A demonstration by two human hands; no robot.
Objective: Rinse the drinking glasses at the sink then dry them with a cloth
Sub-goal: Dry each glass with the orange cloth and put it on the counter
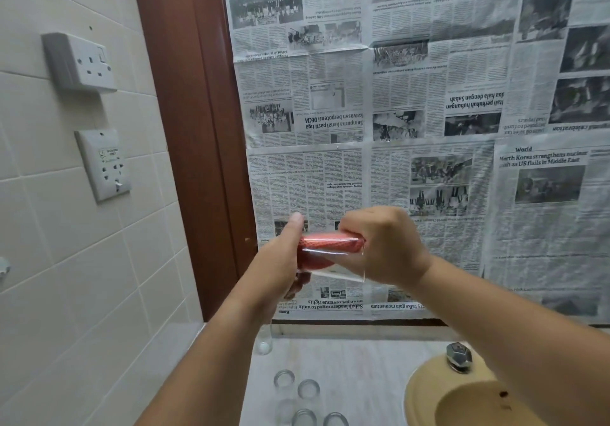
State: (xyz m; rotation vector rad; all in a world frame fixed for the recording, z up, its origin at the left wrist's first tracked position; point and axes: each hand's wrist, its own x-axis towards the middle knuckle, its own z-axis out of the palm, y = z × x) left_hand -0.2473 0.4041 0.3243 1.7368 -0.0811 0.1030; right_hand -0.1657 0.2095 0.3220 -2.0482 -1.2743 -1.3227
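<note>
Against the newspaper-covered wall [429, 95], well above the counter [356, 372] and the yellow sink [425, 389], the person has one glass [336, 262] tipped on its side in mid-air. The right hand [383, 244] is curled over one end of it. The left hand [284, 260] clutches a red cloth [326, 245] that is stuffed inside, with a scrap hanging below the fist. From where I stand the worry is that single grip: if the glass is wet and the cloth gets twisted hard, it could slip free and drop onto the hard counter. It would land right among the other glasses [308, 389] clustered below. Jamming the cloth in too tightly might also crack the thin wall in the palm. The left forearm passes close to a lone glass at the back [264, 343], which a careless swing could knock over
</note>
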